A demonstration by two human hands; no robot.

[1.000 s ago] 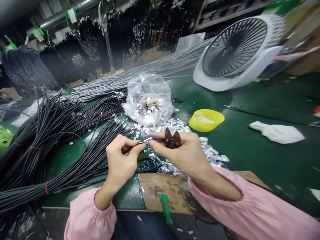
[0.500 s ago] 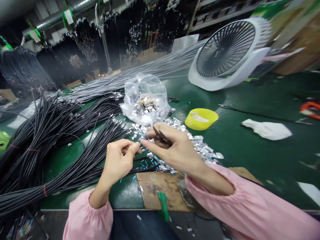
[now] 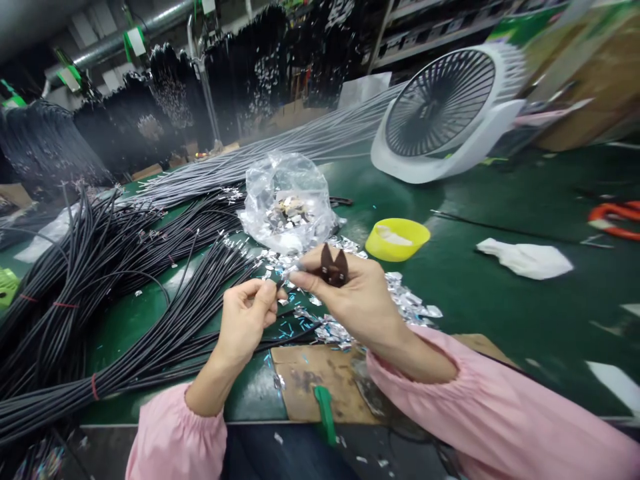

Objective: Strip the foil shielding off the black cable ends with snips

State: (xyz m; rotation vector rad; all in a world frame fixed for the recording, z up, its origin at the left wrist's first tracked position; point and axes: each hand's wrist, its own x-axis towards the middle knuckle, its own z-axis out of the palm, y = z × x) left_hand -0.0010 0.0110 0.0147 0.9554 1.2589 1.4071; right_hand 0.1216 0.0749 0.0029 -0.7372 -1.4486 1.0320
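Observation:
My left hand [image 3: 245, 320] is closed in a pinch on a thin black cable [image 3: 280, 287], close to its end. Facing it, my right hand [image 3: 367, 300] has dark wire cutters [image 3: 334, 268] tucked in its palm, their jaws pointing up and spread apart. The thumb and forefinger of that hand meet at the cable's tip; what they pinch there is too small to make out. Under and beyond both hands lie silvery foil scraps [image 3: 407, 300] and small blue bits. A bundle of black cables [image 3: 190, 300] stretches out to the left of my left hand.
Behind my hands stands a clear plastic bag [image 3: 287, 170] with metal pieces inside. A yellow dish [image 3: 397, 250], a white cloth-like piece [image 3: 530, 259] and a white fan [image 3: 400, 160] are to the right. Cardboard [image 3: 300, 380] and a green-handled thing [image 3: 325, 413] lie at the front edge.
The wire cutters turned edge-on in my right palm and now face me again with jaws spread. The hands parted slightly at the cable tip. The whole view shifted a little.

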